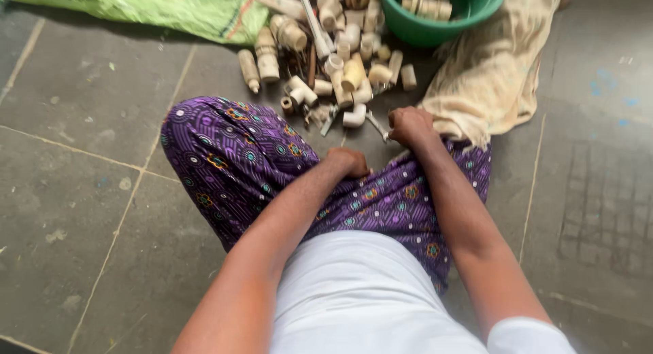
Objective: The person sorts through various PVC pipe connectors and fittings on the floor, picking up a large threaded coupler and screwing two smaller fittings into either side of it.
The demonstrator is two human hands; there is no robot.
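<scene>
Sorting step, likely: right hand (409, 125) closed near pipe pieces (340, 61), middle top; left hand (348, 161) fisted on purple cloth (238, 157). Next: careful pick.

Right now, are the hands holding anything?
Left hand is a closed fist on the purple cloth; whether it holds anything cannot be told. Right hand seems to grip a thin metal piece, unclear where.

Purple dotted-pattern trousers (238, 157), white shirt (360, 293), green basin (435, 21), cream, perhaps dusty, pipe fittings (340, 61), beige cloth (490, 75)
</scene>
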